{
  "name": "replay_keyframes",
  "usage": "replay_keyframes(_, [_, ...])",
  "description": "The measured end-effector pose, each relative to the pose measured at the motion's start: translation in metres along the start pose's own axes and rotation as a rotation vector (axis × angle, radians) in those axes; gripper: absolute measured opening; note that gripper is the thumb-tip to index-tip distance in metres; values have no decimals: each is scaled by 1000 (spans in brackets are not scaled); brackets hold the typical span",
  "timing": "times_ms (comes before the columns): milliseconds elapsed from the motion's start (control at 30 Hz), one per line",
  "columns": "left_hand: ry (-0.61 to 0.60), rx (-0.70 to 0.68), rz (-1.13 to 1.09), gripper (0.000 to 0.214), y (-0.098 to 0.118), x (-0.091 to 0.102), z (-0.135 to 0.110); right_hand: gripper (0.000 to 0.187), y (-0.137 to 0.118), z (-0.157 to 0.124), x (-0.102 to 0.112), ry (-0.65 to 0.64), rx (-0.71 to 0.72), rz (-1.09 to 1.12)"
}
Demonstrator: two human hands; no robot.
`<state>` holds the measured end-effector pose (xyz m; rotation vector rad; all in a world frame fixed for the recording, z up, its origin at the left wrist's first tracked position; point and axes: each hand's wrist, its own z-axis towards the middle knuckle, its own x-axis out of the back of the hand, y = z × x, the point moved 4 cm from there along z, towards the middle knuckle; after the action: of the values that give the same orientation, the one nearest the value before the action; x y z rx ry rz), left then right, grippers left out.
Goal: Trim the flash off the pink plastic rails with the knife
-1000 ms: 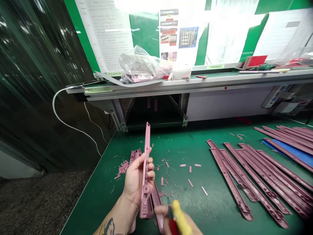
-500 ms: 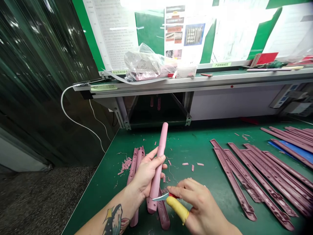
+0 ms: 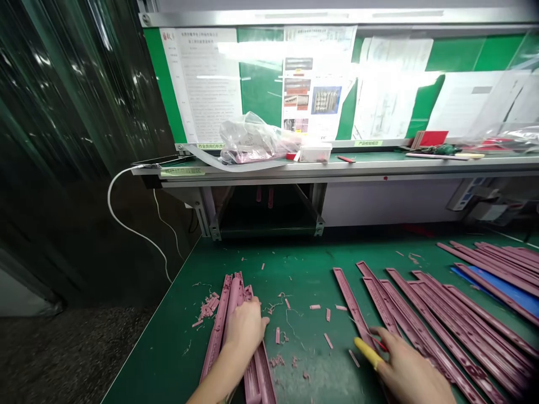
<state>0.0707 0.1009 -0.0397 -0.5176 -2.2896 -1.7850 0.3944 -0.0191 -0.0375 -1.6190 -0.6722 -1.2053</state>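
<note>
My left hand (image 3: pixel 244 325) is closed over the bundle of long pink plastic strips (image 3: pixel 218 328) at the left of the table. Its fingertips are hidden behind the hand, around a strip in that bundle. To the right, my right hand (image 3: pixel 410 365) wears a yellow finger cot on its thumb. It keeps a small knife with a red handle (image 3: pixel 380 343) between the fingers; little of the blade can be seen. That hand is at the near part of another pink strip (image 3: pixel 349 294), whose hollow side faces up. Whether the fingers grip this strip is unclear.
Several more pink strips (image 3: pixel 425 320) lie side by side at the right, some over a blue sheet (image 3: pixel 501 283). Pink offcuts (image 3: pixel 209 307) and shavings are scattered on the green table (image 3: pixel 311 280). Above runs a shelf (image 3: pixel 357 165) with a plastic bag (image 3: pixel 252 137).
The pink strip my left hand held up is now down among the left bundle, with the hand over it. My right hand has moved right with the knife to another strip. The view has tilted up.
</note>
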Motion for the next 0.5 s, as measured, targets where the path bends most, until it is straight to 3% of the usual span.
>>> replay_keyframes(67, [-32,14,-28,32,1,4,5,45,3,0,12,16,6,24])
replay_keyframes(133, [-85,7,-115,33,10,3,-1,48,-18,-7,21,-10,153,182])
replay_keyframes(200, [-147,-3,-264,36,25,1,-18,38,-52,-20,28,-32,339,367])
replay_keyframes(300, [-228,17,-517,44,48,-2,-53,28,-98,-35,38,-16,464,548])
replay_keyframes(400, [-293,87,-630,50,61,-6,-83,31,-129,-39,48,48,571,616])
replay_keyframes(500, [-352,189,-699,55,58,-11,-98,43,-143,-38,54,58,628,639])
